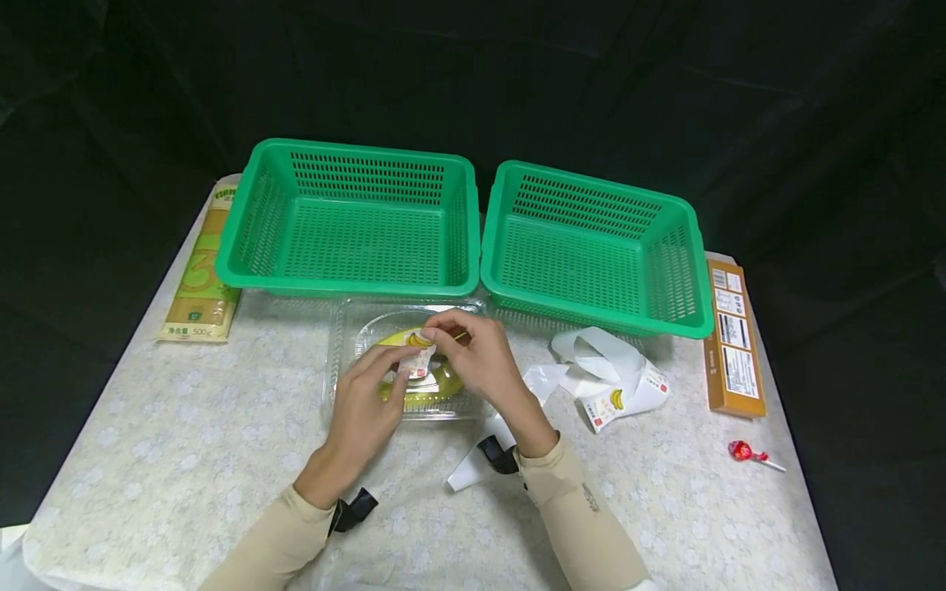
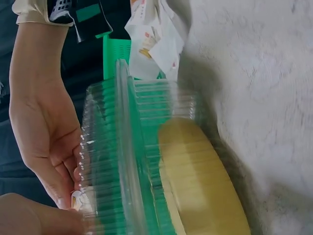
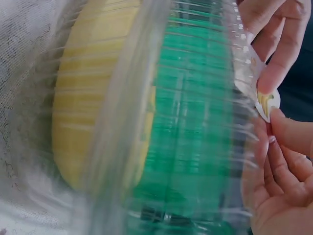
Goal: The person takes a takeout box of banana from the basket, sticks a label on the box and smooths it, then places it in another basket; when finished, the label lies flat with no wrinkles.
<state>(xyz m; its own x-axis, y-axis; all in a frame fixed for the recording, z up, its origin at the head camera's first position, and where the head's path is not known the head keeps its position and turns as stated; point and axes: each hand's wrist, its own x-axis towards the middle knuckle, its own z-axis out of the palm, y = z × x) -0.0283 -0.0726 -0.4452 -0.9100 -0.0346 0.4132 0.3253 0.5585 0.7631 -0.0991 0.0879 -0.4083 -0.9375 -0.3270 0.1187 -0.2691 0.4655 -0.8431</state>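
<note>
A clear plastic clamshell box (image 1: pixel 336 361) with yellow bananas (image 1: pixel 442 384) inside lies in front of the baskets. Above its lid, my right hand (image 1: pixel 476 353) pinches the upper edge of a white label (image 1: pixel 418 365) printed with bananas. The fingertips of my left hand (image 1: pixel 369 402) grip the same label from the left side. From the right wrist, the label (image 3: pixel 266 104) shows between the fingertips of both hands, close to the lid. Part of the label is hidden behind the box's ridged wall.
Two green baskets (image 1: pixel 369 289) (image 1: pixel 591 316) stand behind the box. A crumpled strip of labels (image 1: pixel 628 398) lies to the right, near an orange box (image 1: pixel 732 353) and a red lollipop (image 1: pixel 742 451). A yellow-green noodle packet (image 1: pixel 203 283) is at the left.
</note>
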